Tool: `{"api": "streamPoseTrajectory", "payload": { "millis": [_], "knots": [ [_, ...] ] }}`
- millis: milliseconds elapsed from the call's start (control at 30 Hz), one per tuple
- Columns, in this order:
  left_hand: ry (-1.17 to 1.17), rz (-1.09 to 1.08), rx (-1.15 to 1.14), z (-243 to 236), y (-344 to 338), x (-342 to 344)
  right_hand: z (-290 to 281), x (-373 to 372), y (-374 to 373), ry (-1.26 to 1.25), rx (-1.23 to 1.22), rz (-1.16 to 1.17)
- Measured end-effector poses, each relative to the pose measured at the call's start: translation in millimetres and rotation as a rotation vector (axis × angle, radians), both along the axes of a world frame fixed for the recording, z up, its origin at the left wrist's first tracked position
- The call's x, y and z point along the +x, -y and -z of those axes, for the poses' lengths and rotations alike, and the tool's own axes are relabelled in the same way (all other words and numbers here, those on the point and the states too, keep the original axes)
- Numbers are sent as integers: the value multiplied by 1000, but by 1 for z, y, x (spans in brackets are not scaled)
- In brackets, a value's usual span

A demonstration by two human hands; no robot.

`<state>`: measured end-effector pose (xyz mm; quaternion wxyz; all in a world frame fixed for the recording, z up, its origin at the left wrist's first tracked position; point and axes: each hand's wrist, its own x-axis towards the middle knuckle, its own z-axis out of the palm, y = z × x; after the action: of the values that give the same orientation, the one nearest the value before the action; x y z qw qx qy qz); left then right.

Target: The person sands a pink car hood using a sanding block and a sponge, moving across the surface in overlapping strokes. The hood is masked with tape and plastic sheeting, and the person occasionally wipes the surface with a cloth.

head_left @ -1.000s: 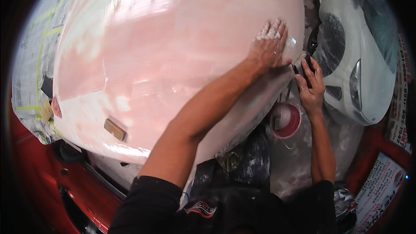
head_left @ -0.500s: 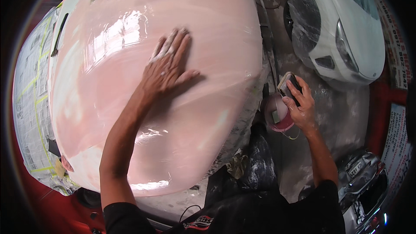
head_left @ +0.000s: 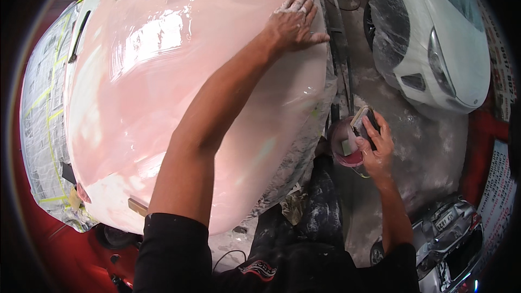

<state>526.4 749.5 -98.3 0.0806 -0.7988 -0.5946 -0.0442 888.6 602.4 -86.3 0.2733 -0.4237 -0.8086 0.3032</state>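
Note:
My left hand (head_left: pixel 294 20) lies open and flat, fingers spread and streaked with white residue, on a glossy wet pink-and-white car panel (head_left: pixel 228 103), close to its upper right edge. My right hand (head_left: pixel 375 149) grips a dark block (head_left: pixel 366 126) with a pale edge, held above a pink bucket (head_left: pixel 341 157) that has a pale green piece inside. A brown block (head_left: pixel 137 205) rests on the panel's lower left, partly hidden by my left arm.
Paper and plastic masking (head_left: pixel 43 119) borders the panel's left side. A white car (head_left: pixel 450 70) stands at upper right and a red car (head_left: pixel 97 255) at lower left. A silver car (head_left: pixel 445 228) is at lower right, on the stained grey floor (head_left: pixel 423 157).
My left hand went from the right edge to mid-panel, then back up and right toward the edge. My right hand moved down from the edge to above the bucket, keeping the block. The view shifted.

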Motion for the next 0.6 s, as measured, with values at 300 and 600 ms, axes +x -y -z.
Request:
{"api": "streamPoseTrajectory", "payload": {
  "millis": [300,600],
  "knots": [
    [51,231,-237,-45,169,-44,-9,-14,16,14,-4,5],
    [84,29,-379,-88,305,-108,-21,-53,33,5,65,-78]
  ]
}}
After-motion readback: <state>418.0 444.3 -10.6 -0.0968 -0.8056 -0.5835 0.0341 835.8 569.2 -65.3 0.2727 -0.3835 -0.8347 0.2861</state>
